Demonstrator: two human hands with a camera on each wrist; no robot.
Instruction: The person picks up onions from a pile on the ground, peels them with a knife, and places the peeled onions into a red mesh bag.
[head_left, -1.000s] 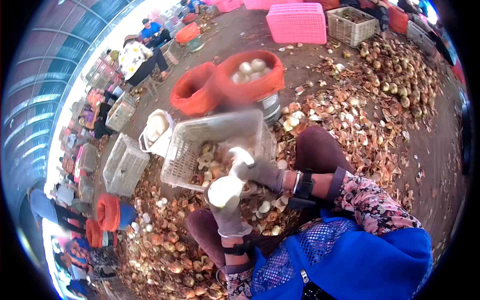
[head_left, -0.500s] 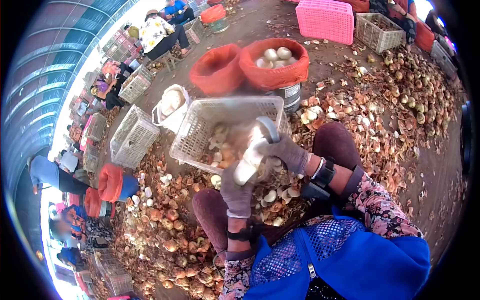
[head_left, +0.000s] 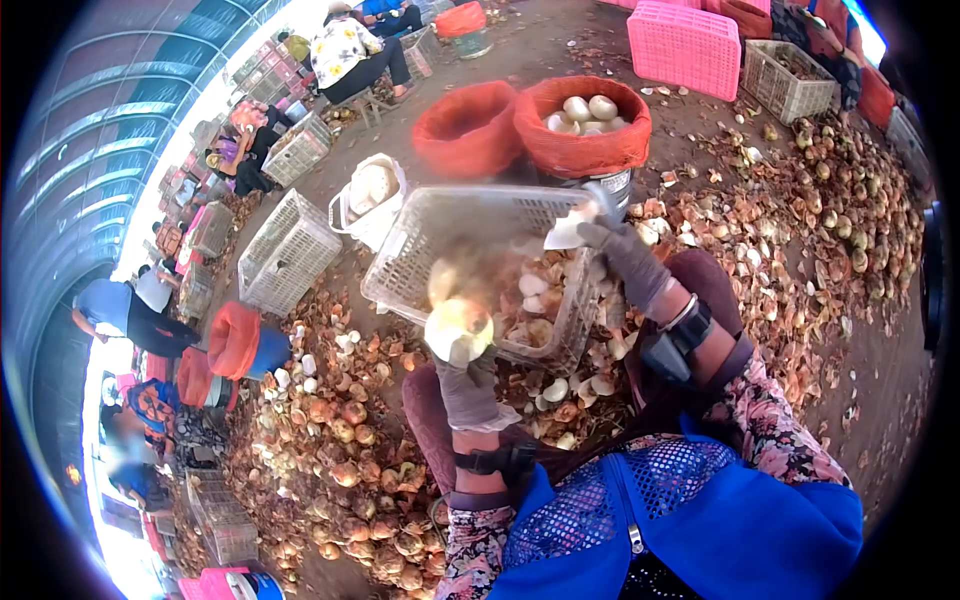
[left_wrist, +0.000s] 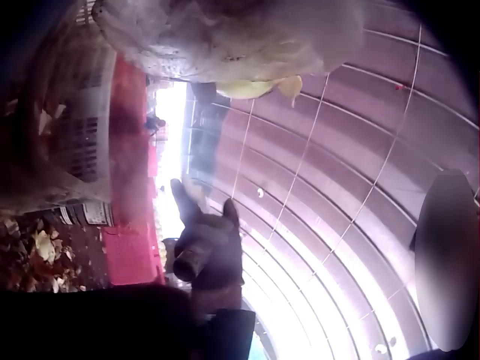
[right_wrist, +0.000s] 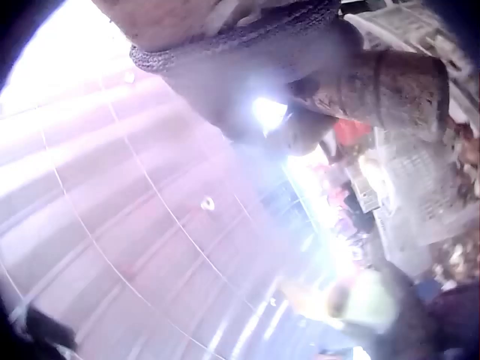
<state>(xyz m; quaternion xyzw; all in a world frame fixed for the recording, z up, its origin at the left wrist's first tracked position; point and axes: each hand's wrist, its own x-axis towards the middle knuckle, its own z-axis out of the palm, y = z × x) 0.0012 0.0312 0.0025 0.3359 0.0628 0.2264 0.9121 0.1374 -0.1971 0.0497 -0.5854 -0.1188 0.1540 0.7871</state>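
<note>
My gloved left hand [head_left: 468, 392] grips an onion [head_left: 458, 328] from below, its pale peeled face up, over the near left corner of a white plastic crate [head_left: 378, 275]. In the left wrist view, the glove [left_wrist: 232, 37] fills the top, with the onion's edge [left_wrist: 247, 89] below it. My gloved right hand [head_left: 632, 262] holds a grey-bladed knife [head_left: 604, 200], blurred, near the crate's right side. A white onion piece [head_left: 566, 231] shows beside the blade. Peels and onion scraps [head_left: 533, 292] lie in the crate.
Beyond the crate stand two red-lined buckets, one holding peeled onions [head_left: 590, 108], the other [head_left: 463, 130] beside it. A white bucket [head_left: 368, 200] and another crate [head_left: 288, 252] are at left. Onions [head_left: 355, 470] and peels [head_left: 770, 270] cover the ground around my knees.
My hands have moved apart: the right has swung right and away with the knife, while the left keeps the onion near the crate. The head view has shifted left.
</note>
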